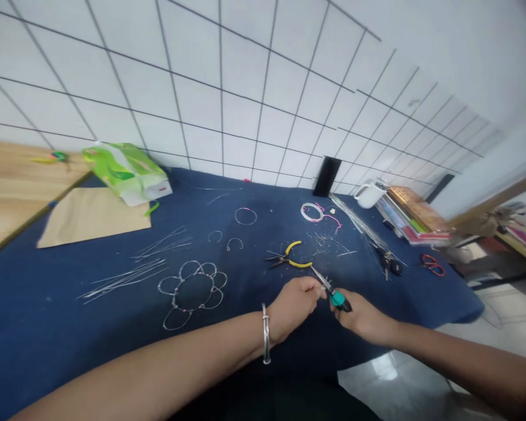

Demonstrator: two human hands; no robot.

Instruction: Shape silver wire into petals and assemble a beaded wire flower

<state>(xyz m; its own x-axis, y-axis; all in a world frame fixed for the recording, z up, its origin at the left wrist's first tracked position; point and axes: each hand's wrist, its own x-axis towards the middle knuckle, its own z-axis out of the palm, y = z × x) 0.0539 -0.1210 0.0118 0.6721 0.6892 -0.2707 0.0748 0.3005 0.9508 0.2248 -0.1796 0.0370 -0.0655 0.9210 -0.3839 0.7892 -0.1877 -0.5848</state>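
My right hand (363,316) grips teal-handled pliers (333,291) whose thin jaws point up and left. My left hand (294,301), with a silver bangle on its wrist, is closed in a pinch right at the plier jaws; what it pinches is too small to make out. Both hands hover over the near right part of a dark blue cloth-covered table (48,316). Yellow-handled pliers (289,258) lie just beyond the hands. A wire flower outline with pink beads (191,290) lies to the left of my left hand.
Bundles of straight wire (127,275) and small wire rings (245,216) lie across the cloth. A green bag (125,171) and brown paper (92,216) sit at the back left. A white mug (368,193), stacked books (414,216), red scissors (433,264) are right.
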